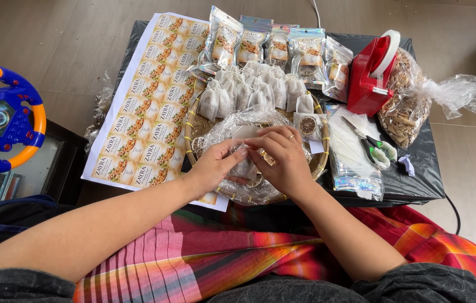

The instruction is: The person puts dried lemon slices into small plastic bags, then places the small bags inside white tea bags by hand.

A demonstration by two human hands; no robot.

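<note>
Over a woven tray (pixel 317 163), the left hand (pixel 215 165) and right hand (pixel 283 160) pinch a small white pouch (pixel 246 134) with fingers closed; a loose grip could spill its contents into the plastic bag (pixel 232 126) beneath.

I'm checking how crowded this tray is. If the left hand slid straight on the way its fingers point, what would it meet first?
The left hand points right, toward the right hand. It would meet the small white paper sachet pinched between them at once, then the right hand's fingers. Depth is hard to judge here.
</note>
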